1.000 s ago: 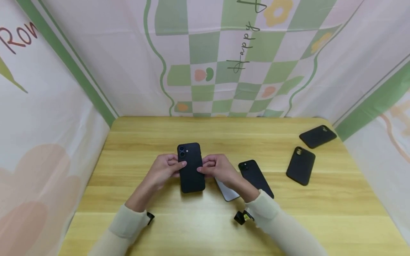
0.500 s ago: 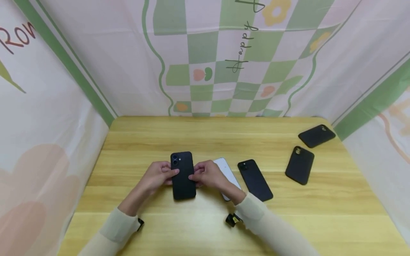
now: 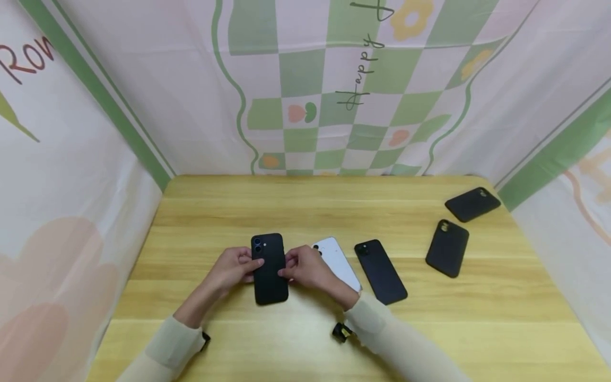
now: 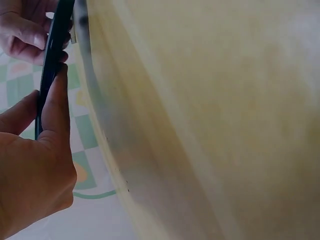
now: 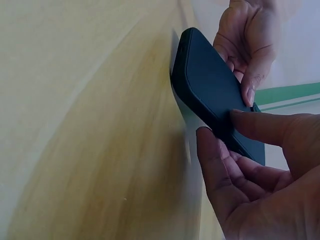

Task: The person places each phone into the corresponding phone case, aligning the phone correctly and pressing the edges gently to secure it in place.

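Observation:
Between both hands is a black-cased phone (image 3: 270,276), its back with two camera lenses facing up in the head view. My left hand (image 3: 232,269) pinches its left edge, thumb on the back and fingers beneath. On the opposite edge my right hand (image 3: 307,267) pinches in the same way. The right wrist view has the phone (image 5: 210,80) tilted a little above the table, with the right thumb lying across its back. Seen nearly edge-on in the left wrist view, the phone (image 4: 54,55) sits between thumb and fingers. The phone's screen side is hidden.
A white phone (image 3: 340,262) lies partly under the right forearm. Beside it is a black phone (image 3: 382,271), back up. Two black phone cases with camera cutouts, a nearer case (image 3: 447,249) and a farther case (image 3: 473,204), lie at the right of the wooden table (image 3: 215,207).
Both hands have brought the black-cased phone left and closer to the person. More of the white phone now shows past the right hand. The other phone and the cases stay put.

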Demonstrator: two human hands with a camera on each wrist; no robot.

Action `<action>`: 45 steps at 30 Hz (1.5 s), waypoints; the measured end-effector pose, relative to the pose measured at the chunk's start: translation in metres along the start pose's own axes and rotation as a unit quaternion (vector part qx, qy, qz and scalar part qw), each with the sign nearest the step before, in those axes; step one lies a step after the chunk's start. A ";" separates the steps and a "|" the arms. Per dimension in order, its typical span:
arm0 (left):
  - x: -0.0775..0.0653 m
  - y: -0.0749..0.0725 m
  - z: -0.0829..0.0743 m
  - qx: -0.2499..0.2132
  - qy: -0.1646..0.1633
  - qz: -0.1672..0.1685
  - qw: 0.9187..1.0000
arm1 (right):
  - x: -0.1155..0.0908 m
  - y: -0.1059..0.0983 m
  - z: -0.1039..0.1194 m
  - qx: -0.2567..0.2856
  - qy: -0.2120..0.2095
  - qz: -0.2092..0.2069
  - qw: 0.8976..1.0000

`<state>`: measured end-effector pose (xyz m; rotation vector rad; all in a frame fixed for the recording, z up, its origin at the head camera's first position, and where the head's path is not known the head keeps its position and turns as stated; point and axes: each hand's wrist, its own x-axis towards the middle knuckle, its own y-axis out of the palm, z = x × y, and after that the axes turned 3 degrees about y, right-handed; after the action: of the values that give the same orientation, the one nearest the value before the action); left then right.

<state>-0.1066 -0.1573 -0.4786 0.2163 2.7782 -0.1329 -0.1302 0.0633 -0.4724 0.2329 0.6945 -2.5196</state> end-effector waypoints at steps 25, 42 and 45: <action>-0.003 -0.008 -0.010 0.212 -0.039 0.025 0.976 | -0.002 0.010 0.003 -0.101 -0.028 -0.036 0.994; -0.001 -0.006 -0.016 0.212 -0.060 0.020 0.975 | -0.002 0.017 0.001 -0.122 -0.040 -0.063 0.990; -0.001 -0.006 -0.015 0.207 -0.063 0.023 0.976 | -0.002 0.018 0.000 -0.125 -0.044 -0.066 0.989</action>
<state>-0.1120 -0.1613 -0.4638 0.3621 2.5872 -0.6906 -0.1191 0.0514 -0.4795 -0.0140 1.0084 -2.5149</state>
